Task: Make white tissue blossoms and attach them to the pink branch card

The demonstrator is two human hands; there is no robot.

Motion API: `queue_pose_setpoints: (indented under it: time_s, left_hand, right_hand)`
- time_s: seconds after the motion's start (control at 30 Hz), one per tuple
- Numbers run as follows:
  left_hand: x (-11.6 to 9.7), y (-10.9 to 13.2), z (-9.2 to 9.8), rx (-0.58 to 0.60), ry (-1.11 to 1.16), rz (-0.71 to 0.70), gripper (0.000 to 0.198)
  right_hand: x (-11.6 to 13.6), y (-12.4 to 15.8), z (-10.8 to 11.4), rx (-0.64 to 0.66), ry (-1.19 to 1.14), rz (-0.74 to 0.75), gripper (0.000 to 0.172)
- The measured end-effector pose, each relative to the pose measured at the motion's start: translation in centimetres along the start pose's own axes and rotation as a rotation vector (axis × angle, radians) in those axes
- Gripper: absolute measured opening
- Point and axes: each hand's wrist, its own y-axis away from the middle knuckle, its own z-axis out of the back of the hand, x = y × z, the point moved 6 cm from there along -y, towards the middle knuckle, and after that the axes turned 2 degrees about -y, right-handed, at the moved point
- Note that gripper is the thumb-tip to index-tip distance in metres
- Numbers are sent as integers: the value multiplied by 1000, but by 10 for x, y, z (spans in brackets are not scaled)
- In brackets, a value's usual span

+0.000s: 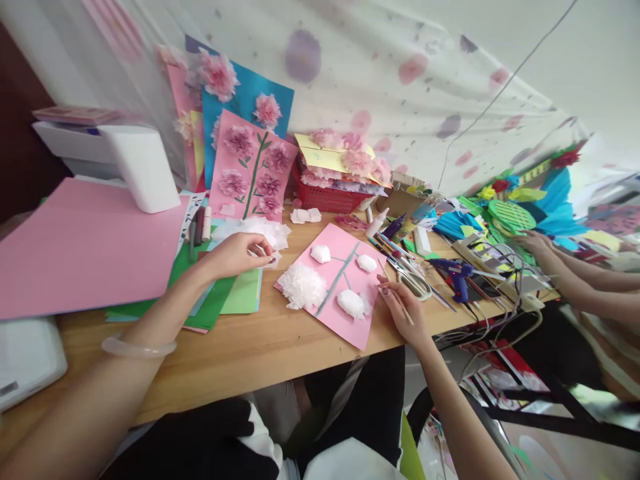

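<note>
Left hand (243, 255) curls loosely near white tissue (265, 231); right hand (407, 313) pinches a stick (396, 293).

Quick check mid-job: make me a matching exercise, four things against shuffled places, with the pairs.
1. left hand
2. right hand
3. fluffy white flower
4. glue gun

A. right of the scissors
B. by the white tissue sheets
C. on the flat-lying pink card's left corner
D. around a thin stick

Pairs: 1-B, 2-D, 3-C, 4-A
</note>
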Motion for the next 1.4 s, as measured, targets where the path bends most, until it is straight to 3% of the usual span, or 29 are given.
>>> queue_pose_setpoints:
  time_s: [0.1,0.2,0.3,0.47,0.6,0.83,0.97,1.27,1.4]
  left_hand:
    - [-8,2,-1,-36,224,20,35]
    - [-25,3,-13,-14,322,13,45]
    - [-50,3,-41,122,341,-5,45]
    - [-85,7,-99,375,275,5,33]
    - [-91,11,-132,460,304,2,33]
    - [-94,16,-141,293,102,-149,27]
    - [-103,16,-142,239,-22,-279,22]
    - [-118,23,-138,-5,-261,-662,24]
    - [-118,33,-132,-42,-413,-749,5]
  right_hand:
    - [-1,14,9,-177,-134,-82,48]
    - [7,28,16,-268,-258,-97,56]
    - [24,39,24,-344,-283,-45,61]
    - [54,63,42,-579,-483,67,57]
    - [71,83,39,-573,-533,133,63]
    - [86,100,14,-424,-299,235,63]
    - [95,98,1,-368,-197,370,56]
    - [97,92,-10,-357,-67,471,49]
    - [95,91,-11,-354,-37,481,48]
